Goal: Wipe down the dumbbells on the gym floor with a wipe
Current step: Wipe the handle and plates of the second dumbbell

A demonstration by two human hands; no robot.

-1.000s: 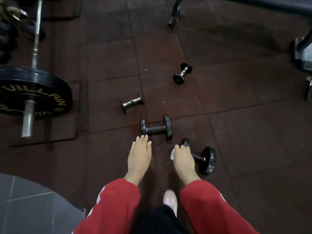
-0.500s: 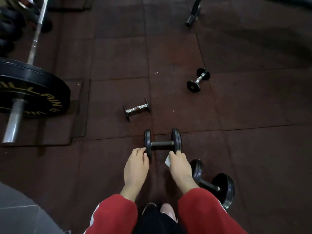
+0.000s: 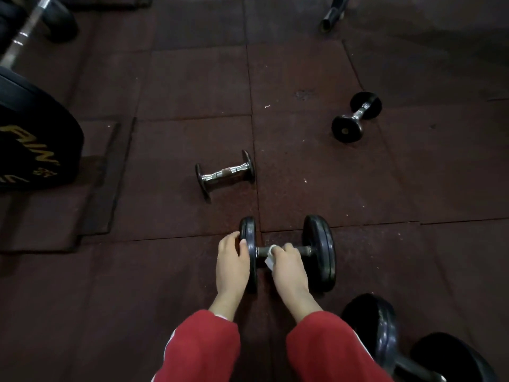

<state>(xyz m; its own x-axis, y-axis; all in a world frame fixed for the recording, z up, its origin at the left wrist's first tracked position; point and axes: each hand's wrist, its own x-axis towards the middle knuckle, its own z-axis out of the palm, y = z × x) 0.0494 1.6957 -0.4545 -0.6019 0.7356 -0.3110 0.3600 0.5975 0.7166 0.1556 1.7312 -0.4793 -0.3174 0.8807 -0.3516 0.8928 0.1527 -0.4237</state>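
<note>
A black dumbbell (image 3: 319, 252) lies crosswise on the dark red rubber floor just in front of me. My left hand (image 3: 231, 263) grips the outer edge of its left plate. My right hand (image 3: 286, 267) is curled over the middle of the handle and holds a small white wipe (image 3: 270, 257) against the bar. Both sleeves are red. A chrome-handled dumbbell (image 3: 225, 173) lies a little farther away. A small black dumbbell (image 3: 356, 117) sits at the far right. A larger black dumbbell (image 3: 385, 340) lies at the bottom right.
A loaded barbell with a big black plate (image 3: 35, 144) lies at the left on a raised mat (image 3: 55, 216). A black machine leg (image 3: 332, 15) stands at the top edge. Floor tiles stretch open to the right.
Both hands moved forward onto the near dumbbell. The left hand took hold of its left plate and the right hand brought the wipe onto the handle. The view came closer.
</note>
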